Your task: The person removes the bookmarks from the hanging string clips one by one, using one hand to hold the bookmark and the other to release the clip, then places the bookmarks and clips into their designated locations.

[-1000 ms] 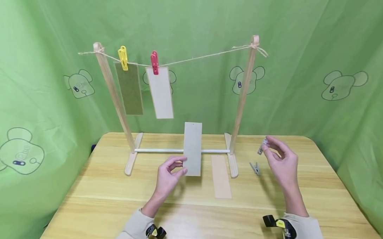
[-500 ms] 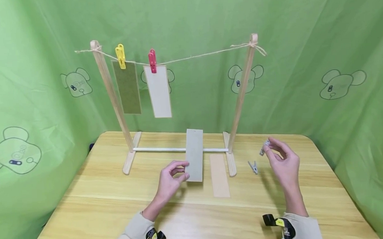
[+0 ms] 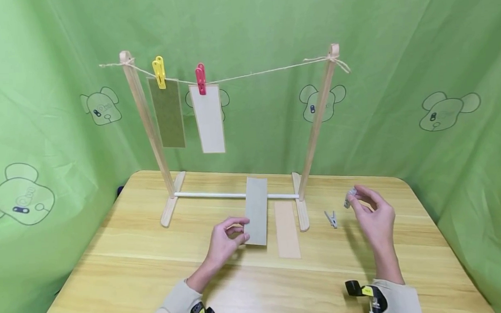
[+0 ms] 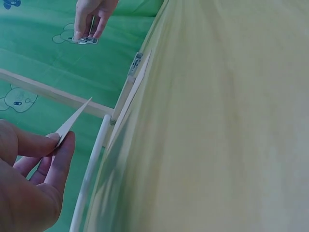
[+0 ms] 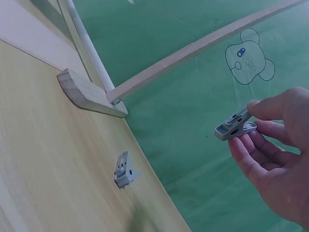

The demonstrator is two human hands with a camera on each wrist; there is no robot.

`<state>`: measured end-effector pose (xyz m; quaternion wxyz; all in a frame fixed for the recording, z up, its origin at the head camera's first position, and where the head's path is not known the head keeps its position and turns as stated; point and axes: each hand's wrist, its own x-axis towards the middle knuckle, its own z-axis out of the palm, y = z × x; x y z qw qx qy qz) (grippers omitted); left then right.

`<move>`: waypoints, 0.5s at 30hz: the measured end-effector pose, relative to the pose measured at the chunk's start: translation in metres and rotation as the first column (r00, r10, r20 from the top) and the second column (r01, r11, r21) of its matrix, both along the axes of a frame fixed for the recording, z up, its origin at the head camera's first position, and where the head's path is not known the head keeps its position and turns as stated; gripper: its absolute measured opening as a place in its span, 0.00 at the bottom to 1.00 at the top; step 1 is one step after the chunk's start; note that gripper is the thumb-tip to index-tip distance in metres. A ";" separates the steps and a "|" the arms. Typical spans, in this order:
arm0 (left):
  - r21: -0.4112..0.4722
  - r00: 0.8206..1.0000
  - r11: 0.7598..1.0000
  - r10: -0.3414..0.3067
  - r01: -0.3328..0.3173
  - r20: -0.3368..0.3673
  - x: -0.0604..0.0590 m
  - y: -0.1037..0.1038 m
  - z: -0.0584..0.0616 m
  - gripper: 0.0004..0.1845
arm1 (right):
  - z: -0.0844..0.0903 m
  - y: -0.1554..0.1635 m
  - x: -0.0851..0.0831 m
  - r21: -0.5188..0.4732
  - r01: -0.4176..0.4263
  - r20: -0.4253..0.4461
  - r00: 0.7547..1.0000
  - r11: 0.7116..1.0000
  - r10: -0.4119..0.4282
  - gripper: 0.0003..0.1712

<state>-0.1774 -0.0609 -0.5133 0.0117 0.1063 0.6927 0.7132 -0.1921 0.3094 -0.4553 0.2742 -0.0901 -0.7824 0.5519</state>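
Note:
My left hand [image 3: 225, 240] pinches the left edge of a grey rectangular card [image 3: 256, 211] between thumb and fingers; the left wrist view shows this card [image 4: 70, 123] raised above the table. In my right hand [image 3: 372, 212] is a grey clothespin [image 5: 235, 124], pinched at its handles above the table. A second grey clothespin [image 3: 331, 219] lies on the table, left of that hand. Right of the grey card, a peach card [image 3: 287, 230] lies flat. On the string [image 3: 252, 75] hang a dark olive card [image 3: 168, 115] under a yellow clothespin [image 3: 158, 72] and a white card [image 3: 208, 121] under a red clothespin [image 3: 200, 79].
Two wooden posts [image 3: 317, 122] carry the string, each on a wooden foot [image 3: 172, 200]. A white rod [image 3: 210, 195] joins the feet low down, behind the grey card. A green curtain [image 3: 246, 27] surrounds the wooden table [image 3: 134, 262].
The grey card and my left hand have lowered toward the table and moved slightly right. My right hand has dropped a little with its clothespin. The hanging cards stay on the string.

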 end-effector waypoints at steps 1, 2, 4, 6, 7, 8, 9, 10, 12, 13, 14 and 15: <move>0.002 1.000 1.000 -0.002 0.002 0.004 0.000 0.000 -0.001 0.22 | 0.000 0.001 0.000 0.003 0.002 0.007 1.000 1.000 -0.002 0.22; 0.000 1.000 1.000 -0.004 0.004 0.010 0.001 0.001 -0.002 0.22 | -0.001 0.002 0.000 0.005 0.003 0.012 1.000 1.000 -0.003 0.22; -0.004 1.000 1.000 -0.007 0.007 0.023 0.002 0.001 -0.004 0.22 | -0.002 0.003 0.001 0.012 0.003 0.018 1.000 1.000 -0.003 0.22; -0.009 0.999 1.000 -0.011 0.011 0.043 0.003 0.002 -0.005 0.22 | -0.003 0.006 0.000 0.019 0.003 0.027 1.000 1.000 -0.003 0.22; -0.010 0.999 1.000 -0.012 0.013 0.053 0.003 0.002 -0.006 0.22 | -0.004 0.007 0.000 0.021 0.004 0.033 0.999 1.000 -0.005 0.22; -0.012 0.998 1.000 -0.013 0.014 0.063 0.004 0.002 -0.006 0.22 | -0.005 0.007 0.000 0.027 0.005 0.041 0.999 1.000 -0.006 0.22; -0.012 0.997 1.000 -0.013 0.014 0.072 0.005 0.002 -0.007 0.22 | -0.006 0.008 0.000 0.036 0.005 0.048 0.999 0.999 -0.007 0.22; -0.012 0.997 1.000 -0.015 0.016 0.078 0.005 0.002 -0.008 0.21 | -0.007 0.009 0.000 0.047 0.008 0.057 0.998 0.999 -0.011 0.22; -0.010 0.995 1.000 -0.016 0.017 0.094 0.006 0.003 -0.009 0.21 | -0.008 0.011 0.000 0.075 0.013 0.070 0.997 0.997 -0.018 0.22; -0.009 0.995 1.000 -0.018 0.019 0.098 0.006 0.003 -0.009 0.21 | -0.009 0.012 0.000 0.087 0.016 0.074 0.997 0.996 -0.022 0.22; -0.009 0.995 1.000 -0.020 0.021 0.102 0.006 0.003 -0.009 0.21 | -0.010 0.012 0.000 0.100 0.018 0.076 0.997 0.995 -0.025 0.22; -0.008 0.994 1.000 -0.023 0.024 0.103 0.007 0.003 -0.009 0.21 | -0.011 0.013 0.000 0.115 0.021 0.077 0.997 0.993 -0.030 0.22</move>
